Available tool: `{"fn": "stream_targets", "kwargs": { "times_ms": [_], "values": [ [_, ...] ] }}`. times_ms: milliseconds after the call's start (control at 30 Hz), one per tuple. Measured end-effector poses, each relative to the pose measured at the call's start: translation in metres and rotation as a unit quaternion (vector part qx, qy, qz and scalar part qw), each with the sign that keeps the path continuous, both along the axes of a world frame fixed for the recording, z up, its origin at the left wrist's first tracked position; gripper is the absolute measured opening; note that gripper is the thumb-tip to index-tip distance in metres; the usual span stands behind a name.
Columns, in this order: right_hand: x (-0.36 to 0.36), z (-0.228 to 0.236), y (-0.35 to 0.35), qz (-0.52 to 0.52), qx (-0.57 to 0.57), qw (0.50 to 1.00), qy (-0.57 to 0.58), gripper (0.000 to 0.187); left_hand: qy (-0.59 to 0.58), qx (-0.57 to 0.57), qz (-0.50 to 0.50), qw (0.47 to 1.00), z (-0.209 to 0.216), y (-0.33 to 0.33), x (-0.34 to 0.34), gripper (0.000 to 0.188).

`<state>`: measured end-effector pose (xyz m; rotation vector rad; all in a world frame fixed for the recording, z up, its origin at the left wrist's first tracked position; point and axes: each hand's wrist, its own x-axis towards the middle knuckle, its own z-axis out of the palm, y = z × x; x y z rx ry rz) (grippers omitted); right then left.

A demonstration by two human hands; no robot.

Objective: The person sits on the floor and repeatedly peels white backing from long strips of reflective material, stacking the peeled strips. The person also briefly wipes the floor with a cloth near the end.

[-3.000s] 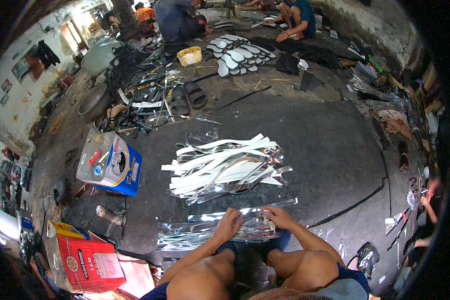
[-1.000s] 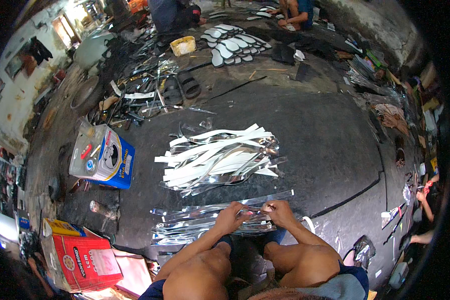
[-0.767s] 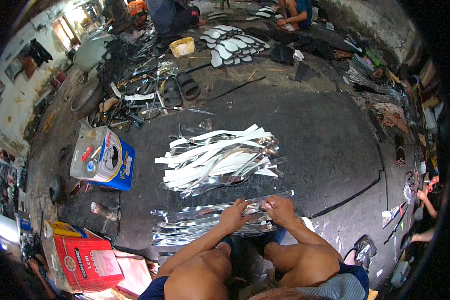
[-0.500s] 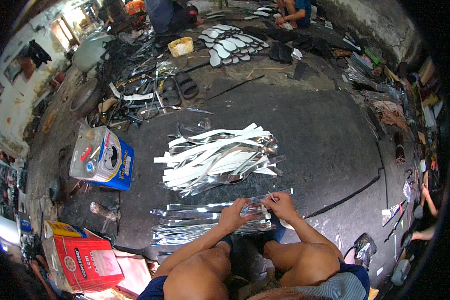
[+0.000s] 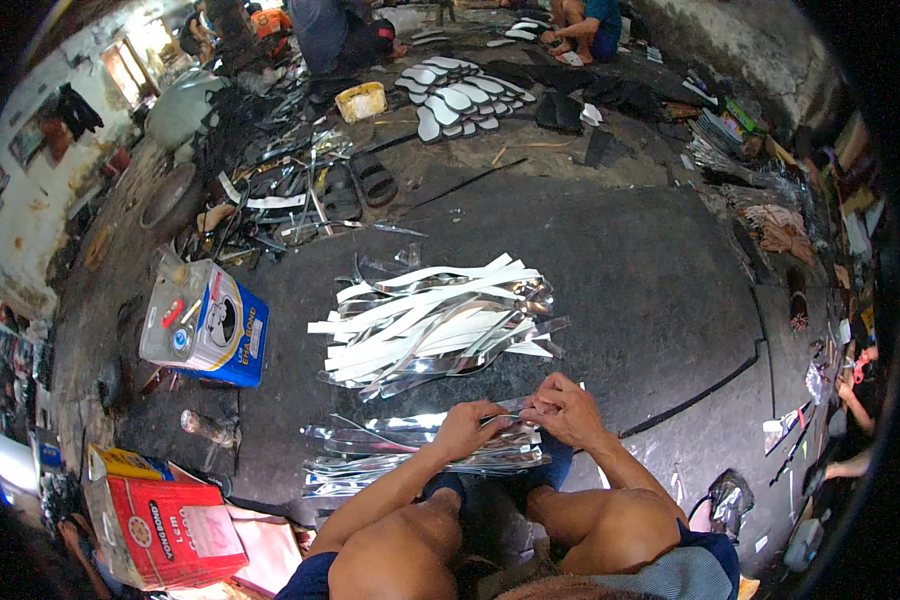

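My left hand (image 5: 470,428) and my right hand (image 5: 567,410) are close together over the near row of shiny silver strips (image 5: 360,470), low in the middle. Both have fingers pinched on one glossy strip (image 5: 511,409), of which a short piece shows between them; my fingers hide the rest. Several silver strips lie side by side under my wrists, running left to right. Just beyond my hands is a loose pile of white and silver strips (image 5: 430,320), overlapping on the dark mat (image 5: 650,280).
To the left stand a blue and white tin (image 5: 235,330) and a red tin (image 5: 170,530); a small jar (image 5: 208,425) lies between. Farther off are sandals (image 5: 373,180), a yellow tub (image 5: 361,101) and white sole-shaped pieces (image 5: 460,95). Other people sit at the back and right.
My right hand has turned over and come down closer to my left hand, which keeps its pinch. The strip's free end past my right hand is now mostly hidden. The pile has not moved.
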<state>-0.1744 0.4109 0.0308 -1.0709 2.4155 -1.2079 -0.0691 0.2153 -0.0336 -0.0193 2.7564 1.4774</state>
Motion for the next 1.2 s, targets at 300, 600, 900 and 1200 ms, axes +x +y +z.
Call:
{"fn": "stream_targets", "kwargs": {
  "times_ms": [300,600,900,1200],
  "values": [
    [-0.016,-0.003,0.008,0.045,0.004,0.998,-0.050,0.017,-0.118,0.006,-0.055,0.992,0.018,-0.016,-0.013,0.033],
    [-0.007,0.009,0.006,0.054,0.096,0.973,-0.204,0.028,-0.031,-0.079,-0.032,0.996,0.034,-0.002,-0.013,0.027],
    [-0.023,-0.018,0.032,0.122,0.228,0.918,-0.300,0.029,-0.045,-0.091,0.029,0.994,0.030,-0.010,-0.012,0.030],
    [-0.018,0.010,0.009,-0.043,-0.029,0.995,-0.084,0.040,-0.058,-0.156,0.011,0.986,0.027,0.008,-0.013,0.022]
  ]
}}
